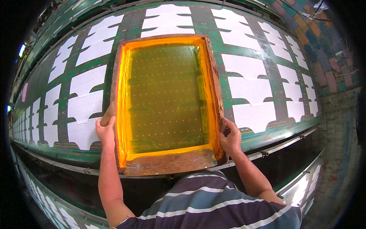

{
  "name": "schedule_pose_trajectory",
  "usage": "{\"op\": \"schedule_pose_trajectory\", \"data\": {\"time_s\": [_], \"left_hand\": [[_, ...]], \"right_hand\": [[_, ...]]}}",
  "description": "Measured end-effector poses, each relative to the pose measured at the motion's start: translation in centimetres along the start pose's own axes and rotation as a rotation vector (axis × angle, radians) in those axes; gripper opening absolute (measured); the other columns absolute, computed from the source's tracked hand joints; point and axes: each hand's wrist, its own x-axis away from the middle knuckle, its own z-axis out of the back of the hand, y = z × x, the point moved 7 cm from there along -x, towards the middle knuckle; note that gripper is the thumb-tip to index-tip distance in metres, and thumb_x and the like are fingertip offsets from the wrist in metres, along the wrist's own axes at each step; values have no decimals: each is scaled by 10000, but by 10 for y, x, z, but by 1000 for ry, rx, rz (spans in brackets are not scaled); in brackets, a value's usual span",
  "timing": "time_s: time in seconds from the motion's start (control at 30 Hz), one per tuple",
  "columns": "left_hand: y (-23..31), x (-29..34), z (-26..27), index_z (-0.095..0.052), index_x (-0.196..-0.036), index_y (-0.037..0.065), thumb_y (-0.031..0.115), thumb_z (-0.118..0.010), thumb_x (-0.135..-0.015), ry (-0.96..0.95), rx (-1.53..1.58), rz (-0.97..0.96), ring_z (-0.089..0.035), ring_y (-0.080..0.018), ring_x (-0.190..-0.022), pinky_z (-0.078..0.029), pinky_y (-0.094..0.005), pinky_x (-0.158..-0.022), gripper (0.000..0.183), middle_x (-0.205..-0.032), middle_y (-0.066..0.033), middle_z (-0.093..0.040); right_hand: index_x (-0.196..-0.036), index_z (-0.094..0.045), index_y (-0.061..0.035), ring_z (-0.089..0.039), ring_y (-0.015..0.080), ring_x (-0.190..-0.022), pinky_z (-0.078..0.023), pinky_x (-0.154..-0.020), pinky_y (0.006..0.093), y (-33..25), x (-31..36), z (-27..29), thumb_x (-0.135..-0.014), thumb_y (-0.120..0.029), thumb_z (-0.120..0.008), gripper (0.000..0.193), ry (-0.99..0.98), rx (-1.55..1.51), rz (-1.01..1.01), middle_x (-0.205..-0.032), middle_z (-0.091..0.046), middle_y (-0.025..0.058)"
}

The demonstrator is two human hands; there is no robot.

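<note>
A wooden screen printing frame (169,164) is in front of me over a long green table. Its yellow-green mesh (167,99) carries rows of small orange dots, and bright orange lines its inner edges. On the frame's left side my left hand (105,129) is closed round a wooden grip (108,115). My right hand (231,137) is closed on the right side, low down, where the fingers are partly hidden behind the wood. White cut fabric pieces (251,89) lie in columns on both sides of the frame. Whether the frame touches the table I cannot tell.
The green table (206,26) stretches far to the left, bearing many white pieces; those on the near left (87,101) show faint dots. A metal rail (274,150) runs along its near edge. Another table with white pieces (49,206) stands behind me. Brick floor (324,42) lies at right.
</note>
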Motion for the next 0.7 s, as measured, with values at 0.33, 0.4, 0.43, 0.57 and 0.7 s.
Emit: {"op": "schedule_pose_trajectory", "data": {"time_s": [0.33,0.4,0.43,0.57,0.7], "left_hand": [[34,1,-6,-700,-1270,-26,150,-946,-930,-54,62,70,-710,-198,-1092,-556,-368,-1009,455,-1204,-75,-760],[51,9,-23,-688,-1276,-29,135,-939,-938,-73,72,61,-711,-199,-1088,-555,-371,-1026,452,-1205,-79,-761],[58,17,-33,-683,-1279,-31,132,-941,-937,-52,71,57,-710,-199,-1087,-555,-372,-1031,458,-1207,-81,-760],[89,62,-97,-656,-1300,-32,118,-966,-912,-51,136,1,-713,-199,-1086,-560,-366,-1038,519,-1223,-97,-755],[105,119,-174,-658,-1250,-22,83,-968,-901,-30,180,-39,-719,-194,-1072,-572,-353,-1007,479,-1201,-96,-757]], "right_hand": [[-1384,-775,-104,-740,298,-909,-607,-833,400,-26,-6,54,-857,-48,-799,530,105,12,80,-1090,-729,160],[-1368,-783,-104,-745,299,-907,-609,-831,400,-15,-13,69,-858,-46,-799,513,114,-9,80,-1092,-730,164],[-1353,-788,-97,-755,288,-901,-615,-820,394,-7,-17,80,-863,-25,-782,495,124,-3,85,-1103,-734,163],[-1319,-797,-120,-760,381,-972,-622,-878,470,56,-39,124,-852,7,-741,487,163,-96,-46,-1095,-748,186],[-1368,-791,-94,-768,216,-882,-620,-819,360,132,-60,179,-854,36,-731,534,200,-45,-87,-1185,-766,131]]}}
